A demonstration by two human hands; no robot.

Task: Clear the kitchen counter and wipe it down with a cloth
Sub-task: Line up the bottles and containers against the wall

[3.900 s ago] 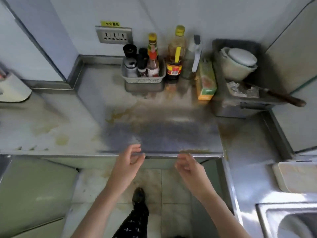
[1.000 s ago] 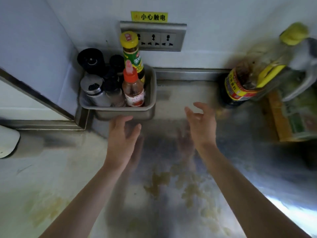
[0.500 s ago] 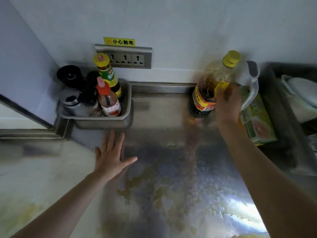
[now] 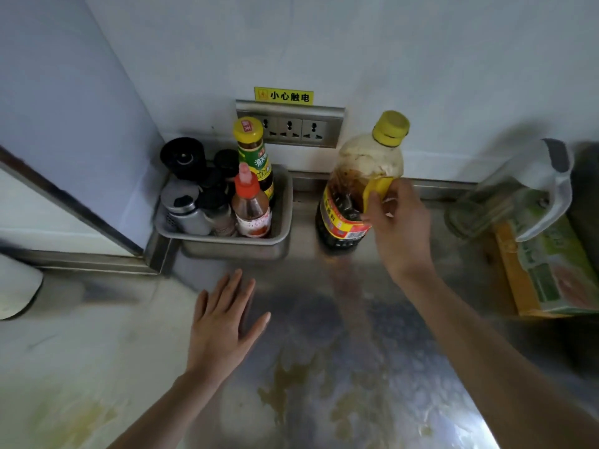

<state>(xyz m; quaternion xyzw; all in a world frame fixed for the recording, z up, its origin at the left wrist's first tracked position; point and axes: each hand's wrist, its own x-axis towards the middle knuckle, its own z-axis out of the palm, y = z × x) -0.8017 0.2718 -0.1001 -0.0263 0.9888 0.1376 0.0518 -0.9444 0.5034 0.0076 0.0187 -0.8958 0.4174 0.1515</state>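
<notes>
Fingers (image 4: 406, 192) of right hand (image 4: 400, 228) curl round yellow handle (image 4: 377, 187) of yellow-capped clear plastic sauce bottle (image 4: 356, 170), upper centre on stained steel table (image 4: 324, 377); left hand (image 4: 223, 322) flat, empty. Looks heavyish, greasy; handle is best hold.

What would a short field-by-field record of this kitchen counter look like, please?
right hand: grip on the yellow handle of the yellow-capped bottle; whether it is lifted cannot be told
left hand: open, fingers straight, low over the counter in front of the tray
tray: metal, in the corner, holds smaller bottles and shakers
counter: steel, yellow-brown stains, not yet wiped
far right: clear jug and green box
</notes>
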